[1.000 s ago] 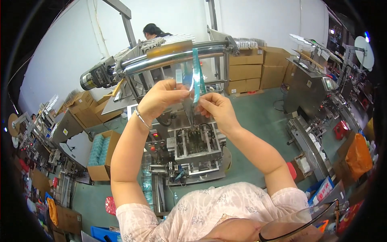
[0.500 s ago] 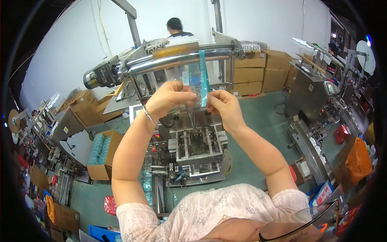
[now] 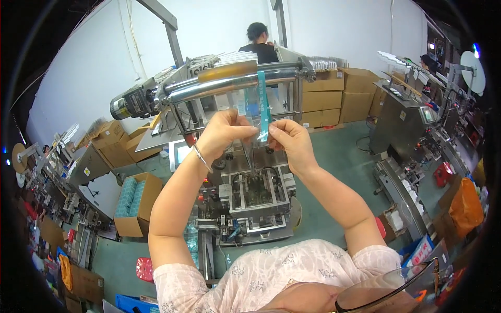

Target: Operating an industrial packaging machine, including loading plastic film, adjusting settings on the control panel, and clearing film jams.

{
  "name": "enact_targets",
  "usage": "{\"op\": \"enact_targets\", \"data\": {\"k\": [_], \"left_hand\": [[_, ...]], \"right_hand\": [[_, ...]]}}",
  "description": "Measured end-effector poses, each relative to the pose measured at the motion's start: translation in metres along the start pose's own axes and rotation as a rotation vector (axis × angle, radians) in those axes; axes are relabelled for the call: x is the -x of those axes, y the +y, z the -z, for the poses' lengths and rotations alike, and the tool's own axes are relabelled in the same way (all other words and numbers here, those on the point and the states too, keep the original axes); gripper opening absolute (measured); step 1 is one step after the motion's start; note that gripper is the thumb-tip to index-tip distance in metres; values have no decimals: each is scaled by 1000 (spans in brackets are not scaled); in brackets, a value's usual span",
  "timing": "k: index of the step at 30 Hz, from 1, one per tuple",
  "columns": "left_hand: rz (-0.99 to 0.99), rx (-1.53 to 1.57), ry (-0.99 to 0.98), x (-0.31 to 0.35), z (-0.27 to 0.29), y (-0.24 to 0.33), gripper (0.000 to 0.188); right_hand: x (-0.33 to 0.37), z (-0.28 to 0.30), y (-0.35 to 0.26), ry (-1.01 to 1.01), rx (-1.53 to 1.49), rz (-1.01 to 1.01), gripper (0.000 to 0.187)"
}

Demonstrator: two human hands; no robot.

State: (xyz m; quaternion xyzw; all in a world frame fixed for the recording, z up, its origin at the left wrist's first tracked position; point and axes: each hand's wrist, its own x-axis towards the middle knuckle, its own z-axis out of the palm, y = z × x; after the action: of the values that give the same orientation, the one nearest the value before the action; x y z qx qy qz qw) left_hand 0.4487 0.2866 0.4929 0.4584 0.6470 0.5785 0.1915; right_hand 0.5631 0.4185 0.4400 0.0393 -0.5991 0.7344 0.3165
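A strip of clear packaging film with teal bands (image 3: 263, 101) hangs from the shiny metal roller (image 3: 229, 84) in front of me. My left hand (image 3: 227, 132) pinches the film's left side near its lower end, thumb and fingers pressed together. At the right lower edge, beside the teal band, my right hand (image 3: 292, 142) grips the film between thumb and fingers. Below both hands stands the machine's metal forming unit (image 3: 257, 189), with thin upright metal parts rising toward the film. An amber-coloured roll (image 3: 228, 71) rests along the top of the roller.
A motor (image 3: 133, 102) sits at the roller's left end. An open carton of teal packs (image 3: 136, 201) stands on the left floor, a red stool (image 3: 144, 269) below it. Stacked cartons (image 3: 322, 97) line the wall. Another person (image 3: 259, 47) is beyond the machine; more machines flank both sides.
My left hand has shifted slightly right and down along the film. My right hand keeps its grip nearly in place. The person behind the machine has moved right and turned.
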Motion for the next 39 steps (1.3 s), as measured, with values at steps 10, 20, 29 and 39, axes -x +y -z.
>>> {"op": "enact_targets", "data": {"k": [10,20,29,39], "left_hand": [[-62,95,70,6,-3,0,56],[-154,-1,138,11,0,-1,51],[-631,-222,483,48,51,60,25],[-753,241,333,-67,93,187,45]], "right_hand": [[2,10,-4,-123,-336,-156,22],[-13,6,3,-123,59,79,54],[-10,0,-69,-88,656,808,47],[-219,-89,-197,-389,-516,383,74]]}}
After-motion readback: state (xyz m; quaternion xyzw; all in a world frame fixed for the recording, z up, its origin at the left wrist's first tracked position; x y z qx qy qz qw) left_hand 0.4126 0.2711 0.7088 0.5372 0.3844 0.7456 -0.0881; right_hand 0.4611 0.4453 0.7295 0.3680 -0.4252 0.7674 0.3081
